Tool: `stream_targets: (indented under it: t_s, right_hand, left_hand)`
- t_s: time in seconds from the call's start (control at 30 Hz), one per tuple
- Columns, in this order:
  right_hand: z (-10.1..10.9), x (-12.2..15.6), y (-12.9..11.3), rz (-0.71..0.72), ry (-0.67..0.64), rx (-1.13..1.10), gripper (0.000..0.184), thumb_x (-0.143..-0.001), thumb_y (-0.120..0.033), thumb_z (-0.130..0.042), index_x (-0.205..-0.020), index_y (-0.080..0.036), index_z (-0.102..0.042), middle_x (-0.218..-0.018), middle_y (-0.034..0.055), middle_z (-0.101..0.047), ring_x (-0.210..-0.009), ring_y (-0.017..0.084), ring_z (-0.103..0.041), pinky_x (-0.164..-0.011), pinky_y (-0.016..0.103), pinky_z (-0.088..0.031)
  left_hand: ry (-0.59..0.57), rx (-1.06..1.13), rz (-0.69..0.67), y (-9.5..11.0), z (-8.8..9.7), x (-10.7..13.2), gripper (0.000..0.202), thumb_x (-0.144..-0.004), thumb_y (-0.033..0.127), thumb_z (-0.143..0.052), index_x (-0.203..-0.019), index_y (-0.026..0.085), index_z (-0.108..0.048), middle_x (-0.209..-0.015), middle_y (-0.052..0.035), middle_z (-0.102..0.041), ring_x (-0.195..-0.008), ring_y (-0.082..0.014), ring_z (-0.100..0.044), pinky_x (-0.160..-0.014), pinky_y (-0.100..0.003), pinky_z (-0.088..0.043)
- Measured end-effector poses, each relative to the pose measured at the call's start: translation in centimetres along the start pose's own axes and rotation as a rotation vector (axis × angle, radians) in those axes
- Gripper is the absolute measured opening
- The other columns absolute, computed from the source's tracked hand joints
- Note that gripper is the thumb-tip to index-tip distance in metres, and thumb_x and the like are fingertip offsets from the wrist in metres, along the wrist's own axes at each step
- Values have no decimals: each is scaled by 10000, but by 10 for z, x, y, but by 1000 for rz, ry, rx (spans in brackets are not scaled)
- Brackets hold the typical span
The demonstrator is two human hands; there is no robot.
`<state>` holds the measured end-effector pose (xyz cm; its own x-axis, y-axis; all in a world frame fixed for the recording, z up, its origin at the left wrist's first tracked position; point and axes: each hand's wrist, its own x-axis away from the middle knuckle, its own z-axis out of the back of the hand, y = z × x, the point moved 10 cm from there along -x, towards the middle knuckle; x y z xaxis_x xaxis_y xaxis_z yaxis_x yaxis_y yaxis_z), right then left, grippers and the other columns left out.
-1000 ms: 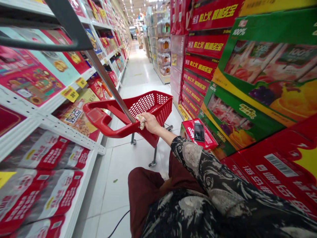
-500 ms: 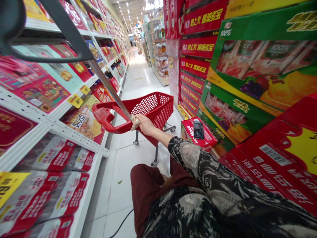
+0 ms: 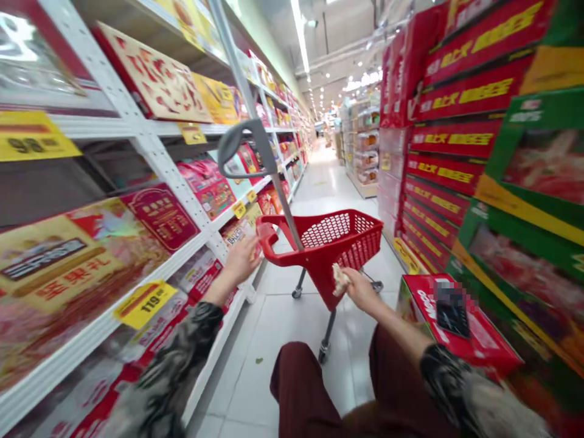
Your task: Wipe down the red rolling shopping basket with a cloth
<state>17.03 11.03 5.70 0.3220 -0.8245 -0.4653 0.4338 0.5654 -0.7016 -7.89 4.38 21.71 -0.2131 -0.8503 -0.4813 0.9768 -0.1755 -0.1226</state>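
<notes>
- our left hand (image 3: 241,260) is open, fingers spread and loosely curved, with nothing in them. the red moulded end grip (image 3: 267,230) of the basket lies just ahead and to the right of the fingers; we cannot tell whether they touch it.
- our right hand (image 3: 360,291) is clenched on a crumpled pale wad (image 3: 340,280). it looks soft and creased, perhaps tissue, but the blur hides its material.
- the red plastic shopping basket (image 3: 347,240) stands ahead of us, between both hands. its long axis runs roughly across our view, from the smooth grip end at left to the open-mesh end at right. the left hand is nearer the grip, the right nearer the tapered lower corner.
- a grey metal pole (image 3: 271,164) rises from the basket toward the upper left and ends in a curved grey loop handle (image 3: 232,146). neither hand is on it.
- to our left, white perforated steel shelving (image 3: 159,164) carries glossy gift boxes, with a yellow price tag (image 3: 145,304) on its edge.
- to our right, red and green cartons (image 3: 438,146) stand stacked, and a red box (image 3: 424,304) lies low beside the right hand.
- below, our maroon trousers (image 3: 310,389) show above a white tile floor (image 3: 274,316).
</notes>
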Motion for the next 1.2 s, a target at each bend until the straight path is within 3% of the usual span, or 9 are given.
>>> stream_targets:
  t_s: [0.1,0.2,0.3,0.5,0.8,0.93,1.07,1.13,1.2]
  right_hand:
    - [7,-4,19,45,85,-26,481,-644,-106,-395,-1055,-219,-618,-1105,91,-637,-1082,227,-585,-973,427,-465]
    - [10,-22,21,54,250,-38,477,-704,-181,-401,-1147,-226,-571,-1200,99,-591,-1156,239,-537,-1023,466,-418]
    - [3,-48,12,32,370,-68,481,-757,-235,-378,-1207,-173,-533,-1261,134,-544,-1212,247,-486,-1062,474,-366]
    - [-20,-73,7,-92,326,-120,498,-769,-250,-374,-1230,-142,-529,-1274,136,-541,-1248,229,-457,-1068,443,-358]
    - [30,-58,-63,150,274,9,419,-773,-147,-400,-1148,-177,-583,-1276,78,-555,-1229,176,-468,-1070,353,-360]
    - [56,-85,-43,-37,112,166,262,-786,-152,-435,-944,-168,-643,-972,71,-670,-949,197,-605,-885,326,-466]
    - [77,-93,-20,-205,47,225,207,-826,-165,-428,-865,-175,-632,-884,52,-666,-867,195,-606,-810,311,-463]
    - [82,-94,-26,-175,71,214,220,-846,-159,-408,-902,-168,-620,-916,53,-654,-894,191,-594,-825,313,-454]
    - [85,-96,-42,-79,115,204,251,-849,-130,-386,-977,-155,-601,-992,60,-632,-971,190,-567,-884,323,-433]
  left_hand:
    - [-216,13,26,-16,-43,-5,471,-760,391,-647,-1167,173,-557,-1304,-130,-522,-1263,-305,-412,-1032,-544,-324]
    - [-285,95,-39,-5,-70,-9,405,-789,454,-592,-1126,228,-590,-1287,-102,-547,-1258,-267,-428,-1071,-533,-255]
    - [-228,132,-69,11,-73,-13,402,-789,524,-559,-1079,250,-610,-1192,-75,-599,-1152,-229,-513,-1072,-505,-229]
    - [-124,148,-34,47,-68,-26,394,-772,550,-562,-1021,253,-636,-1034,-43,-620,-1013,-214,-537,-1024,-473,-252]
    - [-128,224,-70,117,-96,-60,297,-825,384,-506,-1044,207,-601,-1053,-72,-631,-1045,-240,-527,-1013,-483,-308]
    - [-171,331,-170,136,-101,-71,495,-778,327,-534,-1246,182,-465,-1294,-105,-532,-1220,-254,-447,-1081,-490,-270]
    - [-10,427,-38,81,-91,-71,554,-787,383,-490,-1296,184,-399,-1379,-102,-453,-1281,-233,-402,-1083,-433,-317]
    - [-25,422,34,49,-99,-42,493,-787,410,-471,-1237,210,-456,-1376,-86,-460,-1280,-244,-408,-1074,-440,-330]
    - [-196,386,95,30,-119,15,405,-767,418,-490,-1128,240,-538,-1257,-54,-567,-1221,-258,-473,-1039,-440,-374]
